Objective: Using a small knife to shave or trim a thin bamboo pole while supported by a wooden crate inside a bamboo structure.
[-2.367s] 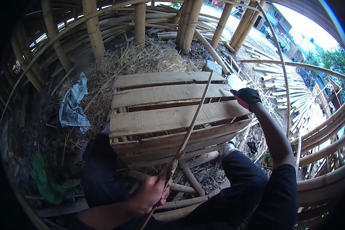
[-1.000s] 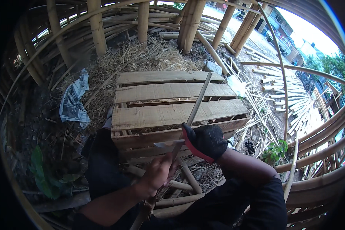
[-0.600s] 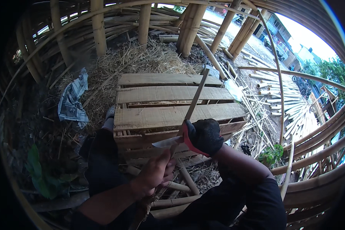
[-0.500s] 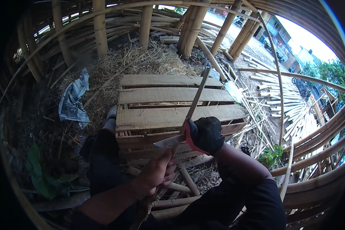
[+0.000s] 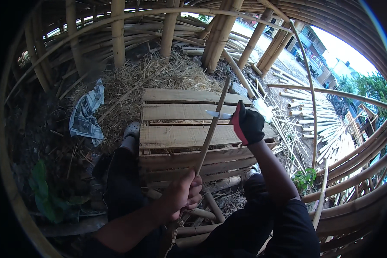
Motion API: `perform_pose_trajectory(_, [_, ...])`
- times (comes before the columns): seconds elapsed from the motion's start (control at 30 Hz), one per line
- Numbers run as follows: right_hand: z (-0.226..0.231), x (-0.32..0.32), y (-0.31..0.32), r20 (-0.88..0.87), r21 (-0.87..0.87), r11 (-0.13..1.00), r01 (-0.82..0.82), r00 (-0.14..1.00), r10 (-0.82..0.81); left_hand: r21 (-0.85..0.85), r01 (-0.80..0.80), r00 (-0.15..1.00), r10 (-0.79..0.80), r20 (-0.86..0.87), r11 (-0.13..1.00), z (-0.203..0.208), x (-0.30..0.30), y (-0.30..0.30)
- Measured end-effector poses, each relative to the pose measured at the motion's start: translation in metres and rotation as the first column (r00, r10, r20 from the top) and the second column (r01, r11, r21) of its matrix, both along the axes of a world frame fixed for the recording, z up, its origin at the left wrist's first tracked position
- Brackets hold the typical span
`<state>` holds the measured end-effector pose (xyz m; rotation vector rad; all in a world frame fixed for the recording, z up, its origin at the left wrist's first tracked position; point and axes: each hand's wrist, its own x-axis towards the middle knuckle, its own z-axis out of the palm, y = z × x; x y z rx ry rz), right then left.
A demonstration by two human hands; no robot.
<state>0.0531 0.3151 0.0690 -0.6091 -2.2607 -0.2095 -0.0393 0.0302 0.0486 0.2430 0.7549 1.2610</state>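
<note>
Bamboo posts (image 5: 219, 38) and loose straw (image 5: 159, 75) lie beyond a slatted wooden crate (image 5: 180, 136). Over the crate slants a thin bamboo strip (image 5: 210, 130), its long axis running from the bare left hand (image 5: 182, 198) up, away and somewhat rightward. That hand is clenched around the strip's lower part. The gloved right hand (image 5: 250, 124), nearer the far end, grasps a knife (image 5: 225, 115) whose blade points left, across the strip; whether its edge actually touches is hard to tell.
</note>
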Motion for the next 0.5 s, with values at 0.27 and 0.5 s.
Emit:
perform_pose_trajectory(0.27, [0.012,0.000,-0.034,0.058,-0.103,0.992,0.068,0.996,-0.062,0.076,-0.022,0.984,0.035,-0.176,0.997,-0.016,-0.014,0.006])
perform_pose_trajectory(0.5, [0.026,-0.002,-0.097,0.207,0.005,0.982,-0.189,0.961,0.184,0.069,-0.039,0.955,0.057,-0.291,0.997,-0.001,-0.013,0.016])
